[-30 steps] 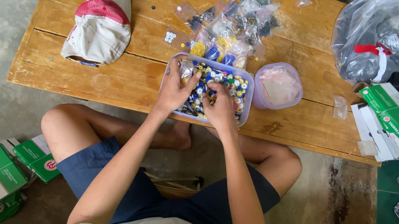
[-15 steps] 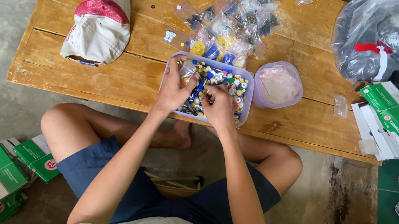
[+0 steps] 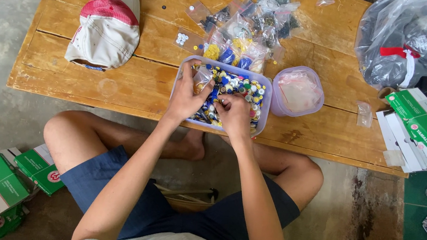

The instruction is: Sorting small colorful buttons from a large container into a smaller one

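Two hands in the button tub (image 3: 266, 109): left hand (image 3: 186, 98) grip grasping clear bag (image 3: 202, 75), right hand (image 3: 235, 116) grip unclear.

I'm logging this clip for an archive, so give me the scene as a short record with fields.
Setting: low wooden table, person seated cross-legged at it
Left hand: in the clear tub of mixed buttons, pinching a small clear bag
Right hand: in the same tub, fingers among the buttons
Beside tub: lidded round container
Behind tub: pile of small filled bags
Far left: red and white cap
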